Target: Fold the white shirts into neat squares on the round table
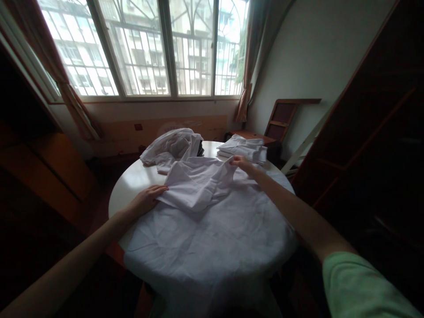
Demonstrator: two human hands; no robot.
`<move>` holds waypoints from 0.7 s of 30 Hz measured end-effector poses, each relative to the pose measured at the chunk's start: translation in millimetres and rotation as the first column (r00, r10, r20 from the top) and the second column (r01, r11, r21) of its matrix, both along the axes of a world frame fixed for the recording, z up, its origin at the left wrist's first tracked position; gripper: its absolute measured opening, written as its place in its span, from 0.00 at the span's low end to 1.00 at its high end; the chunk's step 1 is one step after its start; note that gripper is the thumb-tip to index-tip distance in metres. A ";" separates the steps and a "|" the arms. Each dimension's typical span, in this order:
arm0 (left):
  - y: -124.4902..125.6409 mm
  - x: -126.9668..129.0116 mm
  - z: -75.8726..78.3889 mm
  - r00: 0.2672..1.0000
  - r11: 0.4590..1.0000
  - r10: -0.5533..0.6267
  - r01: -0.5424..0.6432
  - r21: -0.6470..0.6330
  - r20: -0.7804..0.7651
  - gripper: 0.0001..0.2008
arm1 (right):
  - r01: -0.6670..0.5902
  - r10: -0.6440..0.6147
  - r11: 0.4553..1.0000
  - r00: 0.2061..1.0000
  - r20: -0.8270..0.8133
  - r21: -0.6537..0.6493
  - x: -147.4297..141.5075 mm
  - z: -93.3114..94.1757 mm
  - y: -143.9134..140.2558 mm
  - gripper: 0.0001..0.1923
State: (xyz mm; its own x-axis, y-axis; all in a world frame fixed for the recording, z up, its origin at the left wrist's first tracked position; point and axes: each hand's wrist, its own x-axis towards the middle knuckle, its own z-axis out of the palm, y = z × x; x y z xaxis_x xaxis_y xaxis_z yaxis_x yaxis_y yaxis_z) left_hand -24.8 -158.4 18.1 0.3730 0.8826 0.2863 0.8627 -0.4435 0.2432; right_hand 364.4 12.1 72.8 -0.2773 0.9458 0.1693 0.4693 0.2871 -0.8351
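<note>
Where hands (147, 198) work: perhaps folded stack (243, 148).

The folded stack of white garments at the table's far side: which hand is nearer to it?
Right. The right hand pinches the spread shirt just in front of the folded stack; the left hand rests flat on the shirt's opposite edge.

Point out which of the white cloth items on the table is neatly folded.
The folded stack at the table's far right edge, beyond the right hand. The heap at far left is crumpled, and the garment between both hands is spread loose.
</note>
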 end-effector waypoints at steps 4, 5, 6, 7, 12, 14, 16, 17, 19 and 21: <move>6.5 -10.0 17.2 0.996 0.968 -0.081 0.088 -0.234 0.040 0.24 | -0.071 0.077 0.994 0.994 -0.075 0.079 50.0 33.5 -42.9 0.07; 9.2 -12.0 23.3 0.995 0.948 -0.084 0.099 -0.303 0.061 0.23 | -0.095 0.102 0.991 0.992 -0.079 0.096 64.3 39.4 -57.1 0.10; 12.7 -13.4 29.3 0.994 0.931 -0.065 0.091 -0.353 0.085 0.22 | -0.127 0.134 0.987 0.988 -0.074 0.097 78.3 43.7 -72.1 0.13; 17.2 -13.9 34.7 0.994 0.924 -0.038 0.076 -0.374 0.106 0.21 | -0.172 0.177 0.982 0.982 -0.059 0.073 91.4 46.5 -87.5 0.16; 58.4 -3.4 45.2 0.985 0.994 0.091 -0.081 -0.077 0.145 0.23 | -0.428 0.427 0.904 0.904 0.031 0.015 137.2 41.0 -159.0 0.17; 81.1 5.6 45.1 0.989 0.992 0.119 -0.123 0.033 0.090 0.23 | -0.479 0.483 0.876 0.872 0.079 -0.061 145.7 34.5 -181.5 0.16; 103.4 15.3 46.3 0.989 0.988 0.144 -0.145 0.049 0.029 0.23 | -0.484 0.496 0.866 0.863 0.092 -0.127 150.1 28.8 -199.2 0.16; 113.5 19.7 47.6 0.985 0.985 0.171 -0.171 0.017 0.009 0.22 | -0.477 0.490 0.868 0.867 0.088 -0.140 151.1 26.6 -206.2 0.16; 130.4 26.5 50.6 0.970 0.965 0.244 -0.245 -0.093 -0.022 0.19 | -0.444 0.455 0.887 0.888 0.067 -0.129 151.9 23.7 -217.1 0.16; 141.8 29.0 52.5 0.952 0.935 0.304 -0.307 -0.178 -0.044 0.14 | -0.387 0.392 0.917 0.919 0.044 -0.093 151.9 22.3 -225.0 0.17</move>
